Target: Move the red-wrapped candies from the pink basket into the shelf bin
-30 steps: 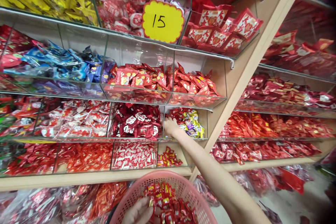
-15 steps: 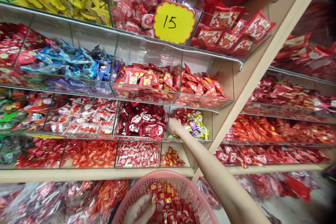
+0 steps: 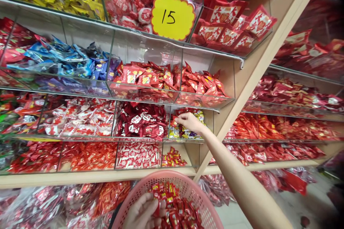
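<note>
My right hand (image 3: pixel 190 121) reaches into a small compartment of mixed wrapped candies (image 3: pixel 199 115), red ones behind and yellow and purple ones in front. Its thumb and fingers are pinched together, with a bit of red wrapper showing at the tips. Below, a pink plastic basket (image 3: pixel 206 193) with a perforated wall holds many small red and gold wrapped candies (image 3: pixel 178 209). Over the basket's left part is my left hand (image 3: pixel 142 212), its fingers curled towards the thumb around red wrapped candy, partly hidden by the fingers.
Clear-fronted shelves hold maroon packets (image 3: pixel 145 120), blue packets (image 3: pixel 61 59) and small red-and-yellow candies (image 3: pixel 173 157). A yellow price sign (image 3: pixel 173 17) reads 15. A slanting wooden divider (image 3: pixel 258 68) separates the right shelves. Bagged sweets (image 3: pixel 37 205) lie under the bottom ledge.
My right hand has drawn back rightwards and slightly up within the compartment, uncovering its pinched fingers. My left hand stays over the basket. The view has shifted slightly.
</note>
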`<state>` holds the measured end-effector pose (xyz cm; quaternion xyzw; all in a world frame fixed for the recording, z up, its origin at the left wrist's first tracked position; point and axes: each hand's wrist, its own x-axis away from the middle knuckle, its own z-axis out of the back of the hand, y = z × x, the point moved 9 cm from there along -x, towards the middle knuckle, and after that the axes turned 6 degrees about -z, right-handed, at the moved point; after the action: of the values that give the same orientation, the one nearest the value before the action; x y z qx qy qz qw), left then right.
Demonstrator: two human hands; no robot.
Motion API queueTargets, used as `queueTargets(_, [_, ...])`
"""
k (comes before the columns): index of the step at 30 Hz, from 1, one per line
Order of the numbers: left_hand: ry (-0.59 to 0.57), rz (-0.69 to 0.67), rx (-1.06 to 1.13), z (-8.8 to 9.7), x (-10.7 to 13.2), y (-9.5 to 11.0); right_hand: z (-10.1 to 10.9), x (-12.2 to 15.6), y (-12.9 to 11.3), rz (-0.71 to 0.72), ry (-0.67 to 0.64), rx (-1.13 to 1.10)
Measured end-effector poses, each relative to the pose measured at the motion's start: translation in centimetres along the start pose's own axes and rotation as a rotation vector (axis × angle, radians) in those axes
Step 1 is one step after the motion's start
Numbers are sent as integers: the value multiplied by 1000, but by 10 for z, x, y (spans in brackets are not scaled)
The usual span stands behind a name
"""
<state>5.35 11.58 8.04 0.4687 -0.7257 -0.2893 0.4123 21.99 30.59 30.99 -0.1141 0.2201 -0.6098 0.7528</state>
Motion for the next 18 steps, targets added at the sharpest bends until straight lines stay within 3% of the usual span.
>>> queueTargets(4, [108, -73, 13, 2, 3, 21, -3, 48, -10, 90, -82, -292])
queueTargets(6, [127, -113, -4, 0, 3, 30, -26, 79, -22, 132, -206, -343])
queueTargets(10, [30, -116, 43, -14, -5, 26, -87, 132, -43, 124, -476, -469])
queueTargets(13, [49, -96, 111, -16, -9, 16, -112, 147, -48, 94, -548, -531])
queueTargets(18, [146, -151, 100, -13, 0, 22, -116, 143, -48, 103, -620, -471])
